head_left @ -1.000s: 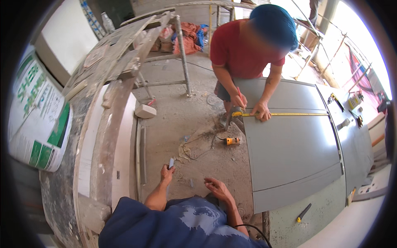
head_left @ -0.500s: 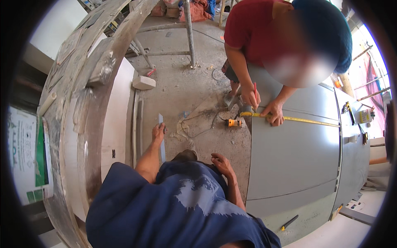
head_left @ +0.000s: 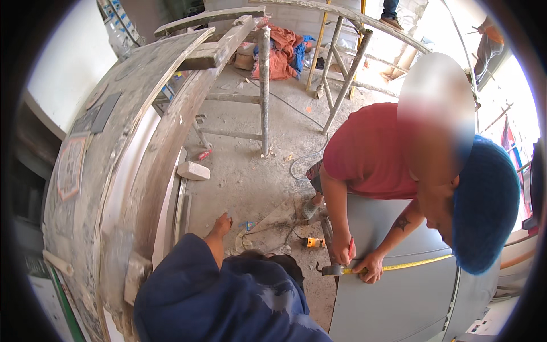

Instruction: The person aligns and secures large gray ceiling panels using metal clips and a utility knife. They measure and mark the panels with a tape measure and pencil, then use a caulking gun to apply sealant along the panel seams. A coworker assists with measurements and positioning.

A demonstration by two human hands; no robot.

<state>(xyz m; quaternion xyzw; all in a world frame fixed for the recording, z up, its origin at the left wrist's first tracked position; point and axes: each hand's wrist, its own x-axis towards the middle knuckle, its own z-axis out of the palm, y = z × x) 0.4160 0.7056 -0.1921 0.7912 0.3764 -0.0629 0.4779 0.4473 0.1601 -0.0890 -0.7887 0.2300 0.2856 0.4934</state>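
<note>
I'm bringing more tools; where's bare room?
Floor between the block and post is dusty but open. The sheet is bare this side of the tape. Crowded: the tape's end, at the co-worker's hands; floor from the left hand to the yellow tool.

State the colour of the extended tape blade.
The tape blade is yellow, seen best in the head view.

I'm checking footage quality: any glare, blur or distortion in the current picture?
Head view: upper right washed out white; a blurred patch hides part of the co-worker; fisheye seems to bow the long wooden beam, corners black; the left hand is small, its grip unclear.
</note>
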